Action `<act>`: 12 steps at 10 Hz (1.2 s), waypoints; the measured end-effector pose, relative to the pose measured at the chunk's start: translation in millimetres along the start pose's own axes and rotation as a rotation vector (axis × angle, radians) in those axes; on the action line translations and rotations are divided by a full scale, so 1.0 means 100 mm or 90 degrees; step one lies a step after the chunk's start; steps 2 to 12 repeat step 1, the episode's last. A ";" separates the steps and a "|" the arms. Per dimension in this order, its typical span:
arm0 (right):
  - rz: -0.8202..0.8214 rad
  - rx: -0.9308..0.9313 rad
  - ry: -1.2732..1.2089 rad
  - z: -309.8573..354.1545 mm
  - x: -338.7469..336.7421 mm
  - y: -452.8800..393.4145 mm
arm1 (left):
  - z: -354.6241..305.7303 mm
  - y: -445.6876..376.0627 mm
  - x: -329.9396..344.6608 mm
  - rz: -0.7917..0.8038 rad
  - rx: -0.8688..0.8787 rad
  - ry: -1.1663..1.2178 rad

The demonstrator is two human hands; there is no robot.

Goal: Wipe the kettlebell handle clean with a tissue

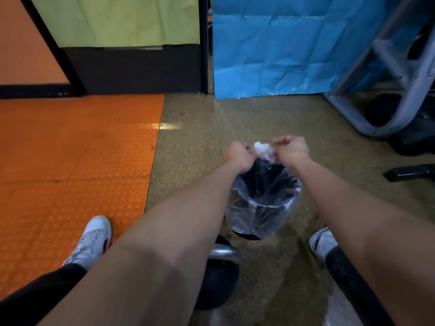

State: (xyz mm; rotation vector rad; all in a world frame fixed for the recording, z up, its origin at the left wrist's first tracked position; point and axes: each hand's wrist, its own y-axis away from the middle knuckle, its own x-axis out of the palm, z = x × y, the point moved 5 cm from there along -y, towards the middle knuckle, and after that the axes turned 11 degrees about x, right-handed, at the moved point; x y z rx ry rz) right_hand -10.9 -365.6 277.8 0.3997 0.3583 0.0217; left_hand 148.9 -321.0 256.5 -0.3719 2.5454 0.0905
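A crumpled white tissue (261, 147) is pinched between my left hand (238, 154) and my right hand (292, 149), both stretched out over the far rim of a black bin (263, 203). A clear plastic liner covers the bin. The black kettlebell (219, 285) stands on the floor between my feet, close to me. Its silver handle (224, 252) shows just below the bin, and my left forearm hides part of it.
Orange studded matting (75, 156) covers the floor on the left. A blue plastic sheet (289, 50) hangs at the back. A grey machine frame (400, 90) stands at the right, with a black bar (409, 172) on the floor. My white shoes (93, 241) flank the kettlebell.
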 end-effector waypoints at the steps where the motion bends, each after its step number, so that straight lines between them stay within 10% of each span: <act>1: 0.026 0.089 0.140 -0.31 -0.07 0.00 | 0.19 0.16 0.12 0.103 -0.030 -0.112; 12: 0.026 0.089 0.140 -0.31 -0.07 0.00 | 0.19 0.16 0.12 0.103 -0.030 -0.112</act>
